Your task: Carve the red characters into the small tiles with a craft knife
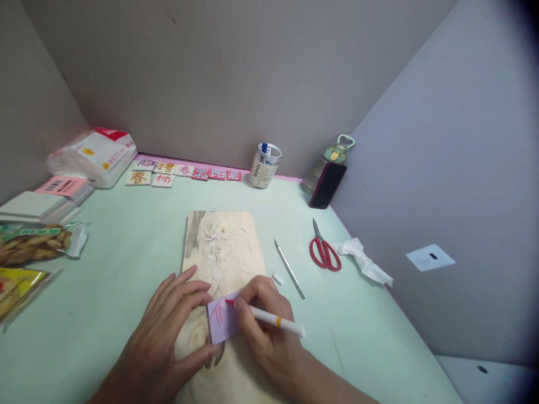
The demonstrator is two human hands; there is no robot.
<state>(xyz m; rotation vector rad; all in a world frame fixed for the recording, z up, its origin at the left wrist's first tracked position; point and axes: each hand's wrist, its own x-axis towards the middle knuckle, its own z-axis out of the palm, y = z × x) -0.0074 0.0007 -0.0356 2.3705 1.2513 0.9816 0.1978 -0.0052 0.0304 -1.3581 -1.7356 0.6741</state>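
Note:
A small lilac block [223, 320] with red strokes on it lies on a pale wooden board [223, 252]. My left hand [168, 325] rests flat on the board and pins the block's left edge with its fingertips and thumb. In my right hand [265, 325] is a white marker [273, 321] with an orange band, its red tip touching the block's top. Pale shavings are scattered over the far half of the board.
A metal craft knife [289, 269] and a white cap [277, 278] lie right of the board, then red scissors [324, 251] and a crumpled tissue [364, 261]. At the back stand painted character tiles [185, 173], a glass jar [264, 165], a phone [327, 184] and a bottle. Snack bags [33, 241] lie left.

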